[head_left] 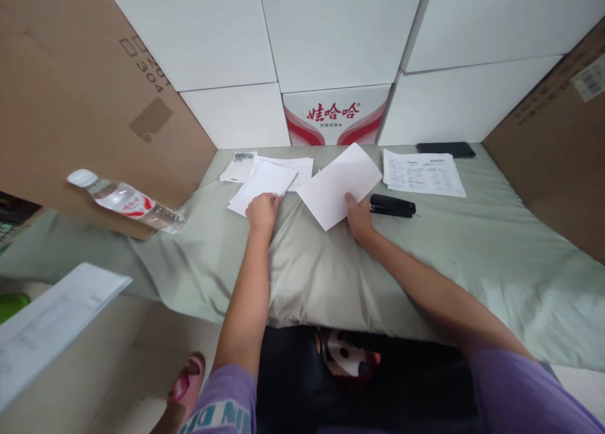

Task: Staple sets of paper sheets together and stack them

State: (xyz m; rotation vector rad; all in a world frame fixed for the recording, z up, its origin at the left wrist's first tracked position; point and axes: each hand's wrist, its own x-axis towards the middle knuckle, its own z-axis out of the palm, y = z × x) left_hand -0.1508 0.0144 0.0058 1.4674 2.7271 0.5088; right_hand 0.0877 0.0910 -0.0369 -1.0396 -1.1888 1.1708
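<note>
My left hand (263,212) is closed on the near edge of some white paper sheets (265,183), which lie tilted on the cloth over other papers (305,165). With the thumb on top, my right hand (360,220) grips a white sheet of paper (339,185), raised at an angle; its upward face looks blank. Just right of that hand lies a black stapler (393,206), its left end partly hidden by the fingers. Farther right sits a stack of printed sheets (423,173). A small clear packet with dark contents (239,166) is left of the papers.
A water bottle (130,202) leans by a cardboard box (94,106) at left. White boxes (340,31) wall off the back; another carton (558,138) stands right. A black phone (445,149) lies behind the printed sheets. Blurred papers (51,327) and a person's sandalled foot (186,383) appear lower left.
</note>
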